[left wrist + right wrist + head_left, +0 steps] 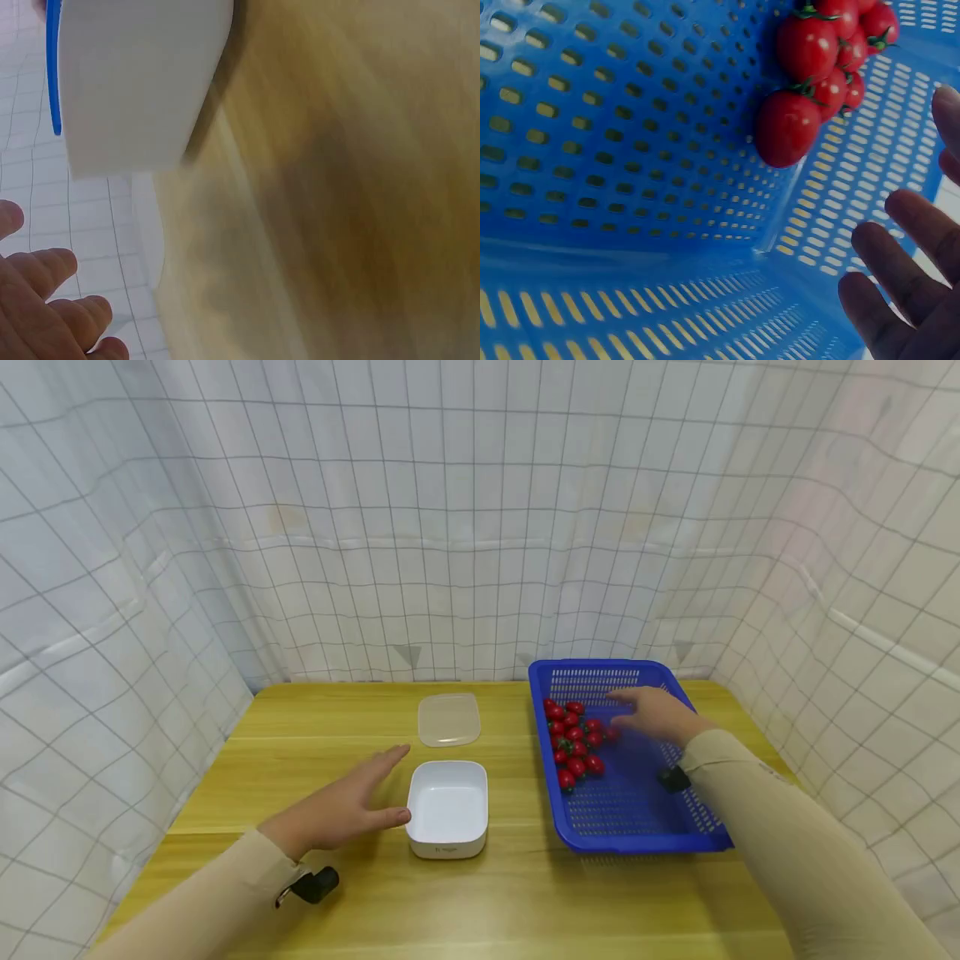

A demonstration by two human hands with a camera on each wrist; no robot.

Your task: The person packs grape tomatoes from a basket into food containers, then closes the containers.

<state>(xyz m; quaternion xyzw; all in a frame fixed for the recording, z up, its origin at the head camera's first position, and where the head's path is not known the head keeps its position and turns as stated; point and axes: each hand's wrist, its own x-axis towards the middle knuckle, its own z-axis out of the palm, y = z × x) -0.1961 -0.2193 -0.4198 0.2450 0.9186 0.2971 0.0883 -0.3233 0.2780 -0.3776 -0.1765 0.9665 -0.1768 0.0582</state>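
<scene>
In the head view, a white square container (pixel 447 806) stands on the wooden table with nothing in it. My left hand (pixel 341 806) is at its left side, fingers extended and thumb tip right by the rim. The left wrist view shows the container's side wall (pixel 142 82) and my spread fingers (pixel 56 270). A blue perforated basket (pixel 637 842) holds several small red tomatoes (pixel 576 735), gathered along its left side. Over the basket reaches my right hand (pixel 656 714), just right of the tomatoes. In the right wrist view its fingers (pixel 889 262) are loosely extended and hold nothing.
A translucent square lid (pixel 448 720) lies flat on the table behind the container. White gridded curtains (pixel 450 527) enclose the table (pixel 322 718) at the back and both sides. A small black camera (pixel 317 885) is strapped to the left wrist, another (pixel 674 778) to the right.
</scene>
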